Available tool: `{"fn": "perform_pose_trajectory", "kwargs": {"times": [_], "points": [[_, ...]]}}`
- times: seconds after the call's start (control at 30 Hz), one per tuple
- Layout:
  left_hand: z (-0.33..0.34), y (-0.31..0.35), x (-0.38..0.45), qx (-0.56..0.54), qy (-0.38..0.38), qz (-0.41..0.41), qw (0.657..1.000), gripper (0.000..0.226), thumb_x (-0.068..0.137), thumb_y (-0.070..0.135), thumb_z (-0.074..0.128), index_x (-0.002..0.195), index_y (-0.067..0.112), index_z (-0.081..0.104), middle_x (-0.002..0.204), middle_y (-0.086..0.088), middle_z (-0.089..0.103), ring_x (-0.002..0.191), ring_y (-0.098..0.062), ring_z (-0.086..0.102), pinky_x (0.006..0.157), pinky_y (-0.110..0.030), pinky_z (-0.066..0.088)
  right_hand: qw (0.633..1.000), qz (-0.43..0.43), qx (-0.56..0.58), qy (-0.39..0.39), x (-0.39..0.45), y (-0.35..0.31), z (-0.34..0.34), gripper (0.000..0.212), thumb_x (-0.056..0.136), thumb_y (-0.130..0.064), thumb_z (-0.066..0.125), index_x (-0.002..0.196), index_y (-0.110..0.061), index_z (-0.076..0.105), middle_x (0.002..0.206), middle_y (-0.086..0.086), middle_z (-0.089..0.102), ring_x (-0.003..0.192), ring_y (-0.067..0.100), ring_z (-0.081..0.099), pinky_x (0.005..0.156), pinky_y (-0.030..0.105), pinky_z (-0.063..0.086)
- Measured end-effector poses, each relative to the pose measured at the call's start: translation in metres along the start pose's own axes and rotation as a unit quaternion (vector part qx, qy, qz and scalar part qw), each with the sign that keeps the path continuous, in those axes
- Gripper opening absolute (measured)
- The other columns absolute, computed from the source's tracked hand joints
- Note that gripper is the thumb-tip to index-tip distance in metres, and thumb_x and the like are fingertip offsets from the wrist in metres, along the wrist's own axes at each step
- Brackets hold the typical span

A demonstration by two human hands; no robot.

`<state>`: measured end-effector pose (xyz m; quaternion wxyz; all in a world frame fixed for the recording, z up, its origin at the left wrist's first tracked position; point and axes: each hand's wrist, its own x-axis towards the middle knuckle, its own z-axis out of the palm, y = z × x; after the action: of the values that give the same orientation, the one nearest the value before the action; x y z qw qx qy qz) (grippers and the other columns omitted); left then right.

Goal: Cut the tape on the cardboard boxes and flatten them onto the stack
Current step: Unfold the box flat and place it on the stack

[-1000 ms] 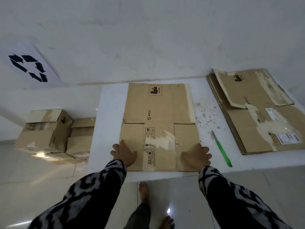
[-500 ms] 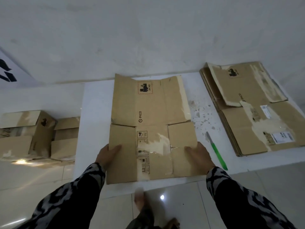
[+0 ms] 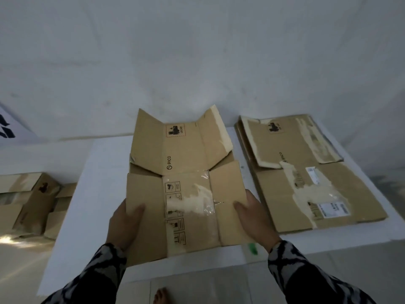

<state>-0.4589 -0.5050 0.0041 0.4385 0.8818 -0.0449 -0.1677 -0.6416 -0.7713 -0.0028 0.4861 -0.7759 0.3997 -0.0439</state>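
A flattened brown cardboard box (image 3: 186, 163) with torn tape patches is lifted off the white table (image 3: 103, 172), its far flaps bent upward. My left hand (image 3: 125, 222) grips its left edge, thumb on top. My right hand (image 3: 256, 216) grips its right edge, thumb on top. The stack of flattened boxes (image 3: 306, 172) lies on the table to the right. A green cutter (image 3: 252, 249) pokes out from under the held box near my right wrist.
Several unflattened cardboard boxes (image 3: 32, 200) sit on the floor to the left of the table. A sign with a recycling symbol (image 3: 8, 128) is on the left wall. A bare foot (image 3: 160, 297) shows below the table's front edge.
The flattened box lay pressed on the table a second ago. Both hands moved to its side edges, gripped it and raised it, so the far flaps now stand up.
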Motion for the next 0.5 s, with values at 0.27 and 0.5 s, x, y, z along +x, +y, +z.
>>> {"fn": "perform_pose_trajectory", "kwargs": {"times": [0.27,0.5], "points": [[0.113,0.104,-0.096,-0.048,0.051,0.051,0.996,0.032,0.097,0.032,0.058,0.126,0.018,0.059,0.109,-0.001,0.064,0.101,-0.026,0.060,0.091,-0.042,0.048,0.997,-0.063,0.013,0.037,-0.001,0.046,-0.172,0.024,0.097,-0.025,0.050,0.120,-0.031,0.053,0.106,-0.007,0.064,0.094,0.018,0.060,0.087,0.036,0.049],[0.227,0.176,-0.101,-0.083,-0.003,0.080,0.993,0.032,0.097,0.030,0.059,0.126,0.017,0.060,0.111,-0.001,0.065,0.097,-0.022,0.060,0.083,-0.032,0.043,0.996,-0.044,0.003,0.080,0.027,0.091,-0.293,0.023,0.096,-0.019,0.050,0.113,-0.034,0.052,0.093,-0.018,0.059,0.082,0.003,0.055,0.065,0.024,0.040]]}}
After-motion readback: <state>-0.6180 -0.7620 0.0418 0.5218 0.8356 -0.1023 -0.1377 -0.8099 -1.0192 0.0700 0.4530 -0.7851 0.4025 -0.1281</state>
